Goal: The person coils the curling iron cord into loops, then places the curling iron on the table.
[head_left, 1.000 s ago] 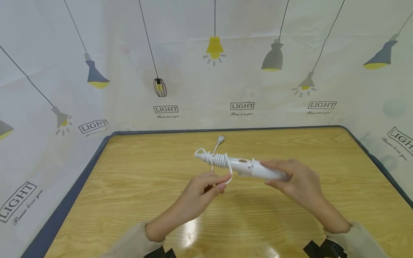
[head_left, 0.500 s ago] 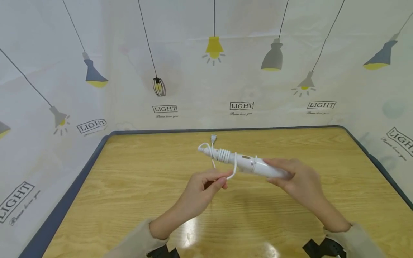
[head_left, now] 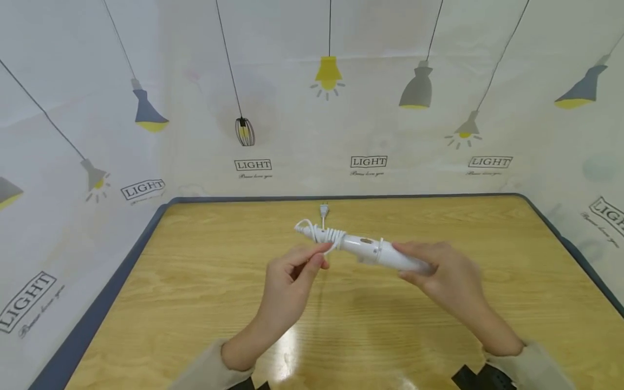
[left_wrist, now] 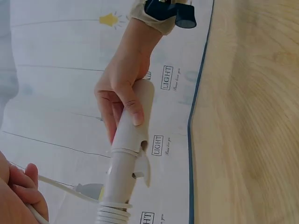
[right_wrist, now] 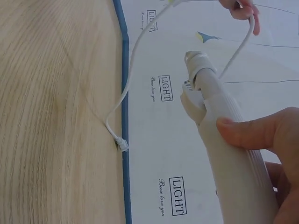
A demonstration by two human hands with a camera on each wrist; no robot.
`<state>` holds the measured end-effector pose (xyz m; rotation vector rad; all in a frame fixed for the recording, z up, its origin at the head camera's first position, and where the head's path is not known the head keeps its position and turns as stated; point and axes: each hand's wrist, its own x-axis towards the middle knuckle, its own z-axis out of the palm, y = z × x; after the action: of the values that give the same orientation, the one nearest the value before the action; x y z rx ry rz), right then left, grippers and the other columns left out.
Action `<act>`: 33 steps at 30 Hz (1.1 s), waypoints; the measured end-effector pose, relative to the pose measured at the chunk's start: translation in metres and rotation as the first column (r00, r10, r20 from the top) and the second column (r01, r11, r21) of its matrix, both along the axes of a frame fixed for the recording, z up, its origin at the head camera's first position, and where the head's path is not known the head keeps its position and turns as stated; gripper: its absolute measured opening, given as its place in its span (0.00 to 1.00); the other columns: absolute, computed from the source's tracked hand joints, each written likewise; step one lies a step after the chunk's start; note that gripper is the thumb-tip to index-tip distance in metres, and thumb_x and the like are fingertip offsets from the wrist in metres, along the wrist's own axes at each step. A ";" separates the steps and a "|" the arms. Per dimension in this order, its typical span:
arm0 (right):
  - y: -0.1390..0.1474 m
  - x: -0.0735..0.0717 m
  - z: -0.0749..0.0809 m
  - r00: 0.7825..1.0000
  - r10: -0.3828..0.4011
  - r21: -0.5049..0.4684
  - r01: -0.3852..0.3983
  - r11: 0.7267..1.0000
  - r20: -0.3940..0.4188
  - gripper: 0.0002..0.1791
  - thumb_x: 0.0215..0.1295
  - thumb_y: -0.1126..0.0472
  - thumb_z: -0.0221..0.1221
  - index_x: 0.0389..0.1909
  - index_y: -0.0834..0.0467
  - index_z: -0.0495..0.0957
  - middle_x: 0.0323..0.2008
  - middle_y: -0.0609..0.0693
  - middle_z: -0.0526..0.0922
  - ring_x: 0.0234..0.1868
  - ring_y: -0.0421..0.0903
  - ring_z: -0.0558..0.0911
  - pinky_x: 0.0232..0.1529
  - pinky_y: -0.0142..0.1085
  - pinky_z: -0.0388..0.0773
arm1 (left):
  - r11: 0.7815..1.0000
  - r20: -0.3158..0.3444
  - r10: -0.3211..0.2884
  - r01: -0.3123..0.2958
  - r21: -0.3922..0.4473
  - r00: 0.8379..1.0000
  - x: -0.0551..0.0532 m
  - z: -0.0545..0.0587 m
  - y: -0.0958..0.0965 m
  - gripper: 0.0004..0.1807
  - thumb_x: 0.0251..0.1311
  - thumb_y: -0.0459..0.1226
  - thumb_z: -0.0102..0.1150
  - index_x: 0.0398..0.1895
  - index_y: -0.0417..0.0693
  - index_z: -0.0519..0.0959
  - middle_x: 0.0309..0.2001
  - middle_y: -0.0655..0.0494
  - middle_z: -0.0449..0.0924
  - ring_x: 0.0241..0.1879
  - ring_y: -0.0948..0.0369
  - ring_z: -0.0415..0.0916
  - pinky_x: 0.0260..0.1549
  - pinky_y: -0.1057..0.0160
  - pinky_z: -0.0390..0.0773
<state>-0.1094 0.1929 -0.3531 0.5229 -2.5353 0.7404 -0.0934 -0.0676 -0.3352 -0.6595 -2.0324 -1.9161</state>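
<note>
My right hand [head_left: 450, 281] grips a white curling iron [head_left: 357, 245] by its thick end, holding it above the table tilted slightly down to the right. White cord [head_left: 333, 236] is wound in several turns around the thinner left part. My left hand [head_left: 287, 284] pinches a stretch of that cord between thumb and fingertips, right below the coils. In the left wrist view, a small lever [left_wrist: 144, 169] sticks out from the side of the iron. The free cord end with the plug [right_wrist: 122, 143] hangs down, as the right wrist view shows.
A wood-grain table [head_left: 205, 303] lies under both hands, with a dark blue edge [head_left: 244, 199] along its back and sides. Behind it stands a pale backdrop [head_left: 287, 108] printed with hanging lamps and the word LIGHT.
The left hand first shifted slightly right, then moved up and left toward the coils, drawing the loose cord loop close to the iron. The plug swung left. The right hand's grip stays the same.
</note>
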 end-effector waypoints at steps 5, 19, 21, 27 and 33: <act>-0.004 0.001 -0.004 0.999 0.011 0.050 -0.010 0.999 -0.031 0.29 0.31 0.61 0.76 0.43 0.50 0.83 0.40 0.48 0.84 0.33 0.48 0.80 0.22 0.36 0.74 | 1.000 0.007 0.002 -0.002 0.000 1.000 -0.001 0.006 0.002 0.11 0.61 0.28 0.52 0.43 0.33 0.80 0.28 0.47 0.78 0.18 0.68 0.58 0.13 0.70 0.57; 0.027 0.006 0.023 0.886 0.289 -0.589 -0.023 0.808 0.362 0.27 0.52 0.69 0.66 0.56 0.57 0.74 0.49 0.37 0.78 0.44 0.36 0.78 0.35 0.32 0.78 | 0.985 0.267 -0.175 0.166 0.053 0.948 -0.014 -0.033 0.004 0.11 0.59 0.32 0.58 0.40 0.31 0.80 0.28 0.43 0.81 0.18 0.66 0.73 0.19 0.70 0.74; 0.030 0.007 0.026 0.871 0.358 -0.629 -0.075 0.774 0.337 0.27 0.52 0.72 0.64 0.56 0.59 0.74 0.49 0.38 0.79 0.44 0.37 0.78 0.35 0.32 0.78 | 0.982 0.300 -0.185 0.191 0.012 0.936 -0.026 -0.040 -0.001 0.11 0.59 0.33 0.58 0.37 0.31 0.81 0.25 0.48 0.81 0.17 0.66 0.72 0.19 0.70 0.73; 0.033 0.010 0.028 0.847 0.478 -0.623 -0.247 0.742 0.233 0.27 0.47 0.80 0.62 0.52 0.64 0.76 0.47 0.44 0.80 0.41 0.40 0.79 0.35 0.31 0.78 | 0.956 0.349 -0.225 0.275 -0.100 0.910 -0.058 -0.059 -0.012 0.21 0.56 0.47 0.60 0.29 0.33 0.82 0.18 0.59 0.75 0.16 0.66 0.64 0.18 0.69 0.67; 0.033 0.013 0.028 0.817 0.533 -0.642 -0.290 0.710 0.220 0.28 0.47 0.81 0.61 0.52 0.63 0.76 0.48 0.45 0.80 0.42 0.40 0.79 0.35 0.31 0.77 | 0.873 0.338 -0.406 0.470 -0.132 0.849 -0.073 -0.063 -0.006 0.19 0.63 0.42 0.54 0.39 0.30 0.78 0.31 0.53 0.79 0.26 0.65 0.71 0.30 0.62 0.76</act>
<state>-0.0964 0.2260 -0.3255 0.8053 -2.3274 1.9002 -0.1665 -0.0731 -0.3982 -1.0196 -2.4721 -2.1758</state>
